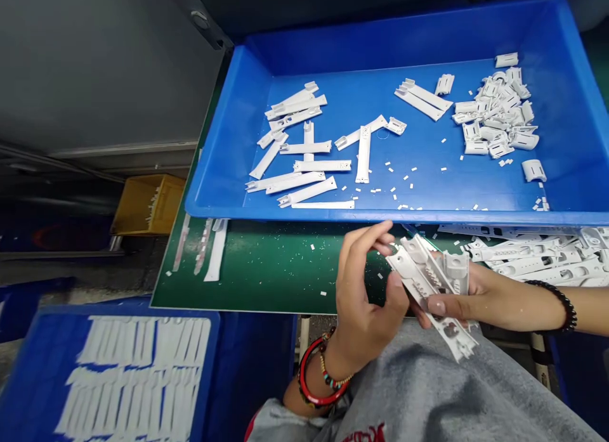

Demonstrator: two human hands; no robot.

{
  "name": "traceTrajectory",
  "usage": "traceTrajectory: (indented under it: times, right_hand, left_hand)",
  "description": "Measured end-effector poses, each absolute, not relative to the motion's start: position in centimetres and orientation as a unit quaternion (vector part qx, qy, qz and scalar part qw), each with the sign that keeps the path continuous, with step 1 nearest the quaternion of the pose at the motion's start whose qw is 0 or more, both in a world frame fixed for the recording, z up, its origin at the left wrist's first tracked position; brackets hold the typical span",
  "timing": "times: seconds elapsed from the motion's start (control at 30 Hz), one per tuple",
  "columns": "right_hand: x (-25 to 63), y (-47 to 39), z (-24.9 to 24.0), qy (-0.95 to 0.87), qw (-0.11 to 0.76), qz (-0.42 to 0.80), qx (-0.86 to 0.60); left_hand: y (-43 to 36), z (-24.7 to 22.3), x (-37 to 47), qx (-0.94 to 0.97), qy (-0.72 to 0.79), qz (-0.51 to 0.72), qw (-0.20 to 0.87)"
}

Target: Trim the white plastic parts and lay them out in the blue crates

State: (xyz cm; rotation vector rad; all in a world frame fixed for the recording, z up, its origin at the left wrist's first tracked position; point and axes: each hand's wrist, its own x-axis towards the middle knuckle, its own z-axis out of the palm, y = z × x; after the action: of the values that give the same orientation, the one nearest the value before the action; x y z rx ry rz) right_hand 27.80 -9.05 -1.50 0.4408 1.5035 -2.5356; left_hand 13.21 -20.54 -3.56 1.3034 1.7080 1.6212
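Observation:
My right hand [480,299] is closed round a few long white plastic parts [435,290] above my lap, its thumb pressed across the front one. The parts show ribs, holes and a moulded end, and overlap so that I cannot count them. Beside their upper left end is my left hand [366,290], fingers raised and apart from the thumb. The thumb tip comes close to the parts; whether it touches them I cannot tell. More white parts [547,258] lie heaped on the green table [266,264], partly hidden behind my right wrist.
Across the table stands a blue tray [333,215] with long white strips [309,191] and a pile of short curved pieces [499,112]. Small white chips are scattered about. At lower left, a blue bin [42,347] holds rows of strips. A yellow bin [137,204] sits behind it.

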Motion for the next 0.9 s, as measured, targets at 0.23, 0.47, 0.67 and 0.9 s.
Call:
traceTrajectory:
  times: [0.23,0.47,0.67,0.9]
  right_hand:
    - [27.6,-9.5,-1.4,0.505,0.09,-0.847,0.139]
    - [26.7,-10.8,-1.0,0.593,0.045,-0.788,0.158]
    - [26.8,-12.8,-0.4,0.725,-0.033,-0.664,0.181]
    - [27.1,-14.8,-0.4,0.801,-0.099,-0.567,0.163]
  left_hand:
    - [-20.4,-3.0,12.0,0.479,0.559,0.597,0.319]
    - [-20.5,-2.7,13.0,0.498,0.602,0.583,0.224]
    - [-20.9,-2.4,13.1,0.536,0.573,0.61,0.108]
    - [-21.8,-2.6,13.4,0.577,0.531,0.609,0.117]
